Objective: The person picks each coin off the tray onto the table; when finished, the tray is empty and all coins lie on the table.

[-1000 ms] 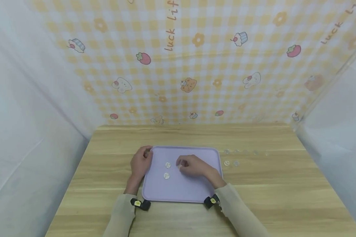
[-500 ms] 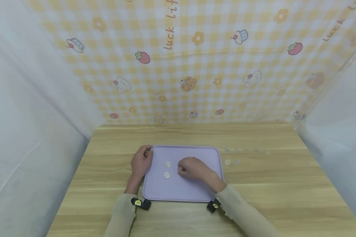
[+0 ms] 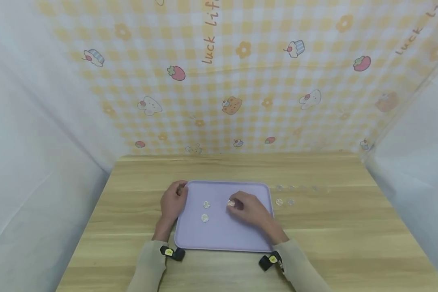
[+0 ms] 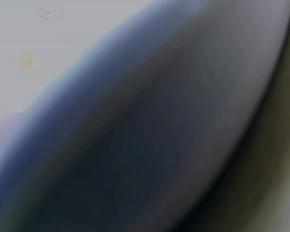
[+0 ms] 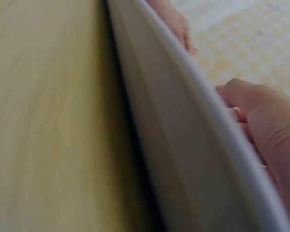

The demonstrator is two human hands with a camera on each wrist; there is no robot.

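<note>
A lavender rectangular tray (image 3: 222, 239) lies on the wooden table. My left hand (image 3: 173, 201) holds its left rim near the far corner, thumb and fingers curled at the edge. Between the thumb and fingers of my right hand (image 3: 251, 209) a small clear round disc (image 3: 231, 203) is pinched over the middle of the tray. Two similar discs lie left of it, a far disc (image 3: 206, 205) and a near disc (image 3: 205, 218). The tray's outer wall (image 4: 150, 125) fills much of the left wrist view. In the right wrist view the tray rim partly covers my right hand (image 5: 275, 130).
Right of the tray, several clear discs lie on the table (image 3: 336, 227) in two rows, including a front-row disc (image 3: 279, 202) and a back-row disc (image 3: 291, 187). A yellow checked cloth (image 3: 219, 85) hangs behind, with white sheets at both sides.
My right hand has shifted a little right over the tray, and the disc in its fingers now shows its face. My left hand and the two discs lying on the tray stay put.
</note>
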